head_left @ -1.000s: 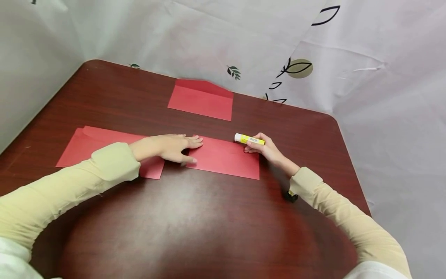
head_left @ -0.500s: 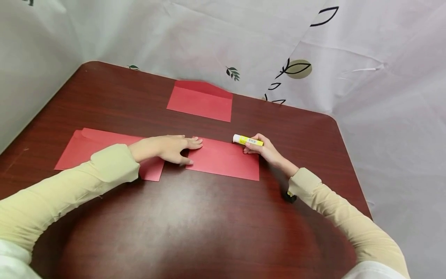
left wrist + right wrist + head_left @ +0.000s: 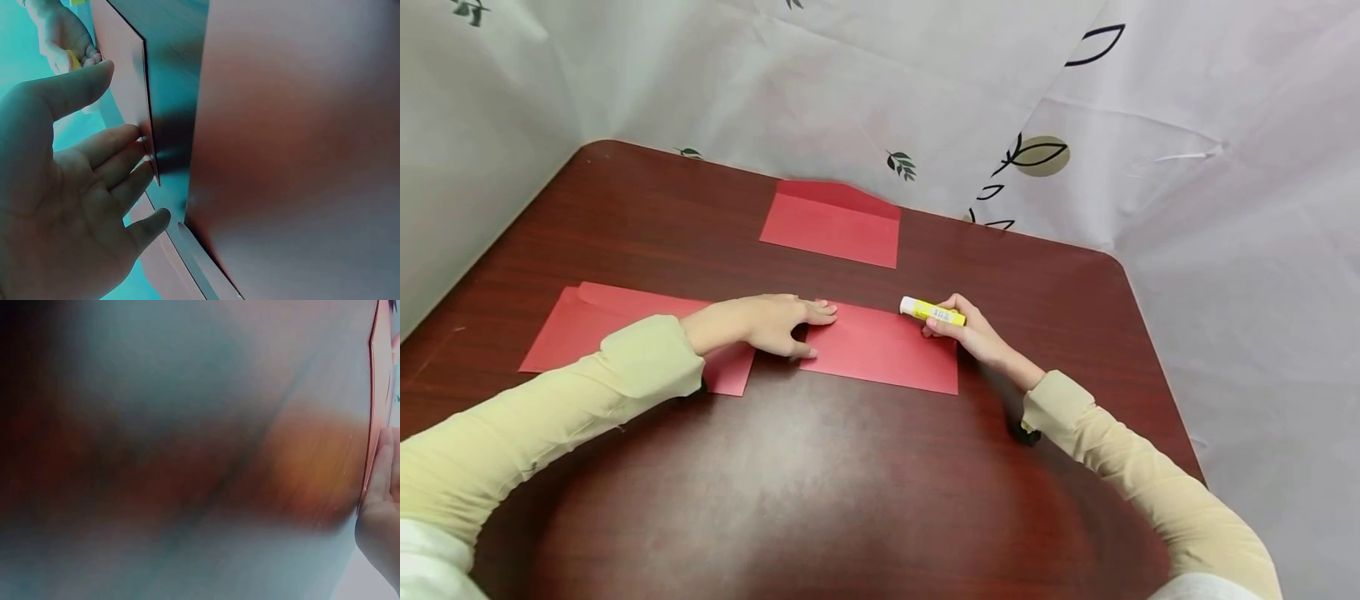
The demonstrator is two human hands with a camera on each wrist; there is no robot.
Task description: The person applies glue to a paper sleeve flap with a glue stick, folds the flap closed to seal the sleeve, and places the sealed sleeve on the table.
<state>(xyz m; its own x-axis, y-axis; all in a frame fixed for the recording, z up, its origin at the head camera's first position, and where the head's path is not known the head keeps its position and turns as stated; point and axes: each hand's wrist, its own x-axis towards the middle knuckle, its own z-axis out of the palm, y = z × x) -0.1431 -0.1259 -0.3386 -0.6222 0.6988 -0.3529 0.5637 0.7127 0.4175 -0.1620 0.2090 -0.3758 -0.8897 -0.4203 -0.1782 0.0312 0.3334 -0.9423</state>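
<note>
A red envelope (image 3: pixel 880 350) lies flat at the middle of the table. My left hand (image 3: pixel 771 325) rests with spread, fairly straight fingers on its left end; the left wrist view shows those fingertips at the paper's edge. At the envelope's far right part, my right hand (image 3: pixel 976 335) holds a yellow glue stick (image 3: pixel 928 312) between thumb and fingers, its white end pointing left. Whether the stick touches the paper cannot be told. Only part of the right hand (image 3: pixel 380 500) shows at the edge of the right wrist view, and the stick is hidden there.
Overlapping red envelopes (image 3: pixel 617 310) lie at the left, partly under my left forearm. Another red envelope (image 3: pixel 835 227), flap open, sits by the table's far edge. A small black item (image 3: pixel 1024 433) is beside my right cuff. A patterned white sheet (image 3: pixel 850 92) hangs behind the table (image 3: pixel 820 492).
The head view has shifted slightly, so everything sits a little lower. The glue stick has moved slightly left and its tilt has changed a little. My left hand stays almost in place.
</note>
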